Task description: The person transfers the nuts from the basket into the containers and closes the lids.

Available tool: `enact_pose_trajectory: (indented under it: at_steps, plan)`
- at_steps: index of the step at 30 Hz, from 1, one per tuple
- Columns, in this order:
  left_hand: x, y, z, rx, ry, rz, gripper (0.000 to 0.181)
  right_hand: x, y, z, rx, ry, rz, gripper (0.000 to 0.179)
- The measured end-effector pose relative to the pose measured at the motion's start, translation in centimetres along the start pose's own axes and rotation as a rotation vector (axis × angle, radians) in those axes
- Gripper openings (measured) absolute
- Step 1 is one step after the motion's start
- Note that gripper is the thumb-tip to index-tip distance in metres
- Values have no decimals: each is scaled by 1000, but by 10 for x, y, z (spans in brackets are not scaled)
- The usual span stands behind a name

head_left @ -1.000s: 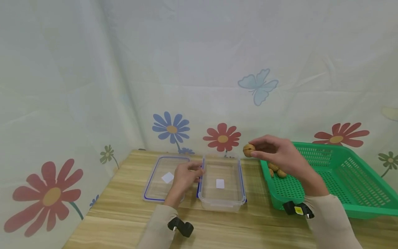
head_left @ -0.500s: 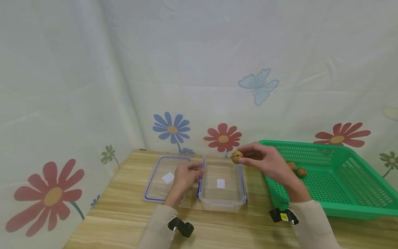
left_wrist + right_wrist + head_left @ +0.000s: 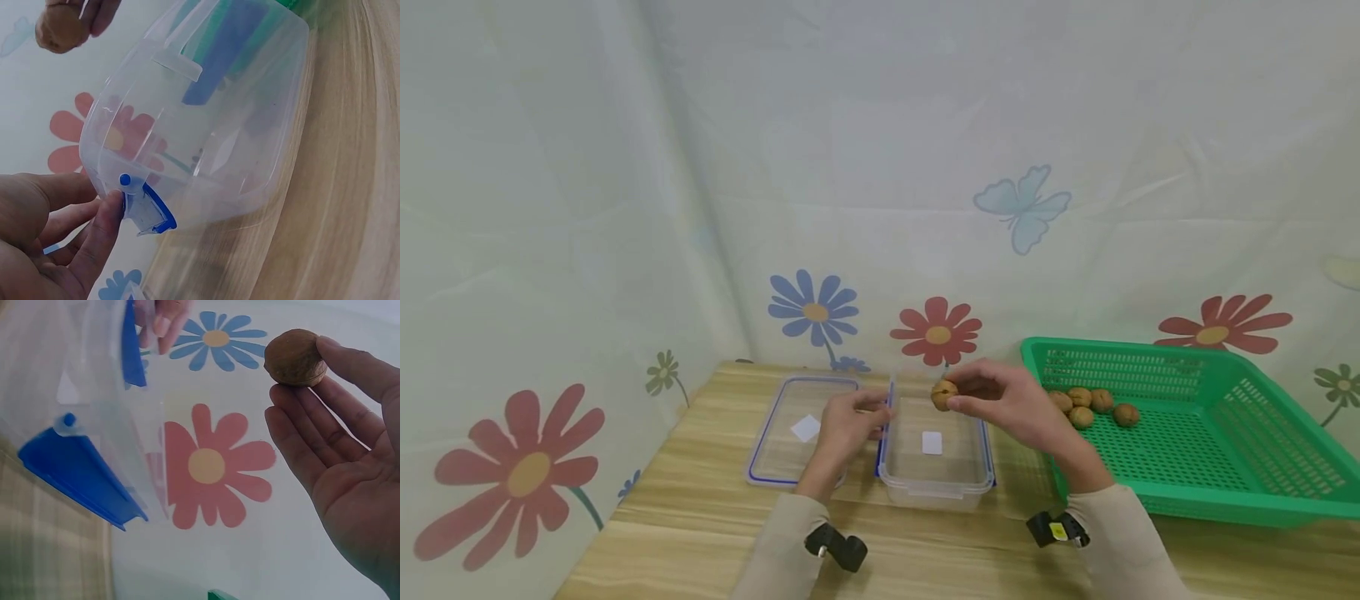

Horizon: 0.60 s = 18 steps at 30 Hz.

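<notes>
In the head view my right hand (image 3: 1018, 408) pinches a walnut (image 3: 943, 395) between thumb and fingertips, above the back part of a clear plastic food container (image 3: 936, 492). The right wrist view shows that walnut (image 3: 295, 357) held clear of the container wall. My left hand (image 3: 847, 425) holds the container's left rim, its fingertips at a blue clip (image 3: 150, 209) in the left wrist view. A white label (image 3: 932, 442) shows through the container. Several more walnuts (image 3: 1080, 417) lie in the left part of a green plastic basket (image 3: 1262, 504).
A clear lid (image 3: 775, 479) with a blue seal and a white label lies left of the container, partly behind my left hand. The wooden table (image 3: 925, 558) meets a flowered curtain (image 3: 880, 167) at the back. The basket stands at the right.
My right hand has carried the walnut left and slightly down, from near the basket's left edge to above the container. More walnuts in the basket are uncovered. The left hand has stayed put.
</notes>
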State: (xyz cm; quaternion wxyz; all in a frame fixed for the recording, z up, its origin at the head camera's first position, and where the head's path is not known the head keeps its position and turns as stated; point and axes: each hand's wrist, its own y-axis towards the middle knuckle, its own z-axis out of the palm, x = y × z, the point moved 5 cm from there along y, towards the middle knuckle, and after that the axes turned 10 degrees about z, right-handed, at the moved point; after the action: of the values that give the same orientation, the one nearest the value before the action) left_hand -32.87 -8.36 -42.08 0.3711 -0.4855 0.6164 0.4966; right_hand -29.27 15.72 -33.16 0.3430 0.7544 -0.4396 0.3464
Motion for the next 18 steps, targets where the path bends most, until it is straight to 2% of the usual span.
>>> enact_pose_trajectory:
  at_steps: [12,18]
  plan:
    - [0,-1,1,-3,7,-7,32,-14,8,28,67,20,36,31]
    - [0,0,1,-3,-5,-3,32,-19,11,37,79,-8,41,28]
